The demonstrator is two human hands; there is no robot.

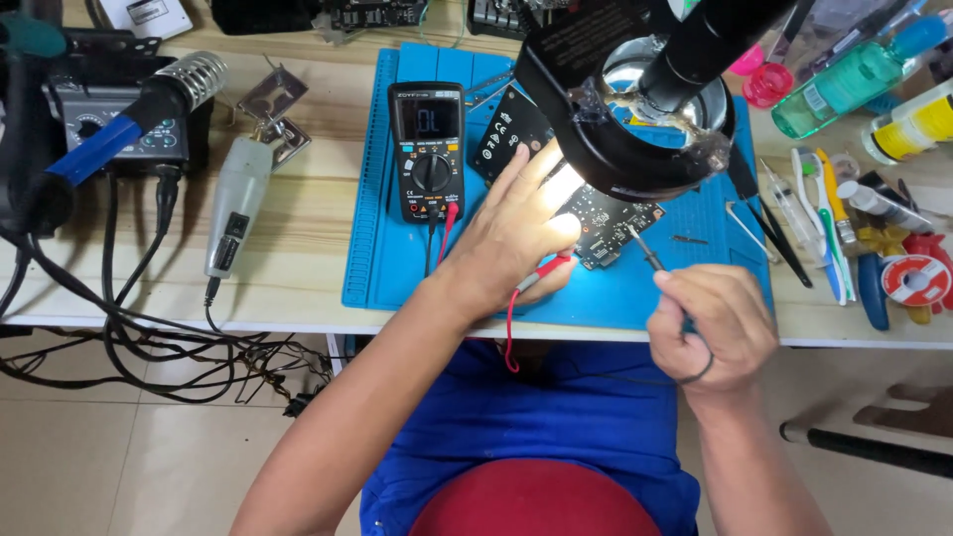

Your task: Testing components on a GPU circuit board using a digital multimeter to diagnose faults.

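My left hand (511,233) rests on the blue work mat (382,268) and holds the red test probe (544,272) under its fingers, its tip against the dark circuit board (608,223). My right hand (713,323) grips the black test probe (647,254), whose thin tip points up-left onto the board's lower edge. A black multimeter (429,149) with its display lit lies on the mat to the left, red and black leads running from its base. A black ring-lamp magnifier (635,99) hangs over the board and hides part of it.
A soldering station (99,129) with a blue-handled iron (109,139) and a grey hot-air tool (233,203) lie at the left, cables trailing off the edge. Bottles (854,79), tweezers, brushes and a solder reel (915,280) crowd the right. A second dark board (508,129) lies beside the multimeter.
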